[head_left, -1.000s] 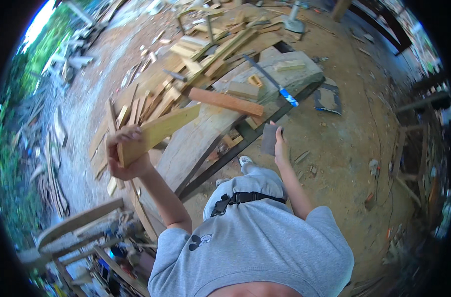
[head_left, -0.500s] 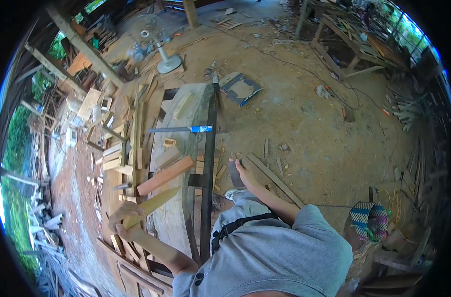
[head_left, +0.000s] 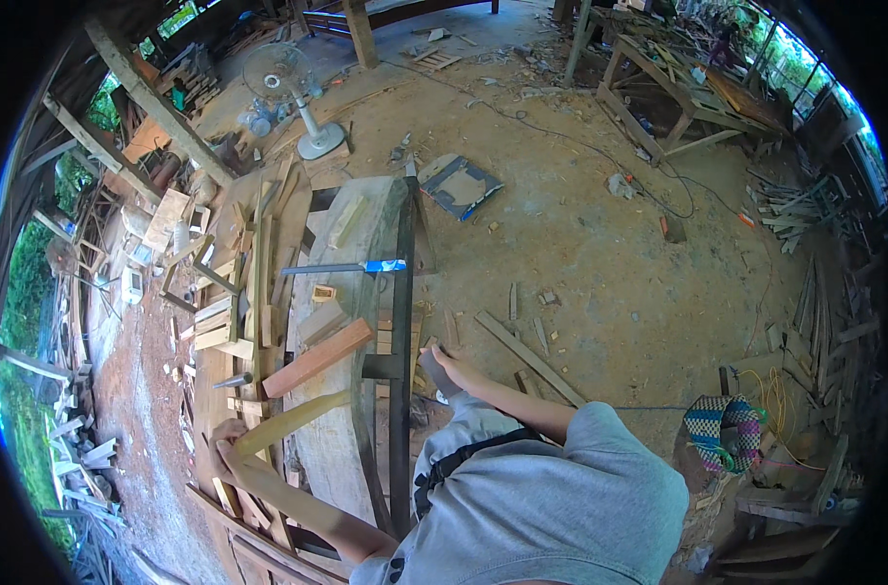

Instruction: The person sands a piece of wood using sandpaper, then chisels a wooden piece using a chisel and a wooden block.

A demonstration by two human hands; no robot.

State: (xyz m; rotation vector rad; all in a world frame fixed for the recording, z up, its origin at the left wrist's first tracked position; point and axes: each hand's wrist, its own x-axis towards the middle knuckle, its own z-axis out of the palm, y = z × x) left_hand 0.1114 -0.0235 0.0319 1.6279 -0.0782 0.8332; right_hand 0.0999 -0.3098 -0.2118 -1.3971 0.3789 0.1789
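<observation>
- Yellow wooden board in your left hand: your fingers curl around its near end, and its far end reaches out to their right, over the thick wooden slab; whether the two touch, you cannot tell from this angle.
- Your right hand grips a dark grey flat piece, fingers closed on it beside your leg, to the right of the slab and its dark rail.
- Just beyond your left fingers and the board, a reddish-brown wooden block lies slantwise on the slab.
- Past that block, farther from the same fingers, rest a grey-brown wooden block, a small yellowish wooden piece and a long dark bar with a blue-wrapped end, which lies across the slab.
- Straight ahead of your left fingers, a grey cylindrical tool lies near cut timber.
- Right of your right fingers, a long plank lies on the dirt floor; well beyond, on the same side, sits a multicoloured woven basket.
- Far ahead of both hands, a pedestal fan stands upright.
</observation>
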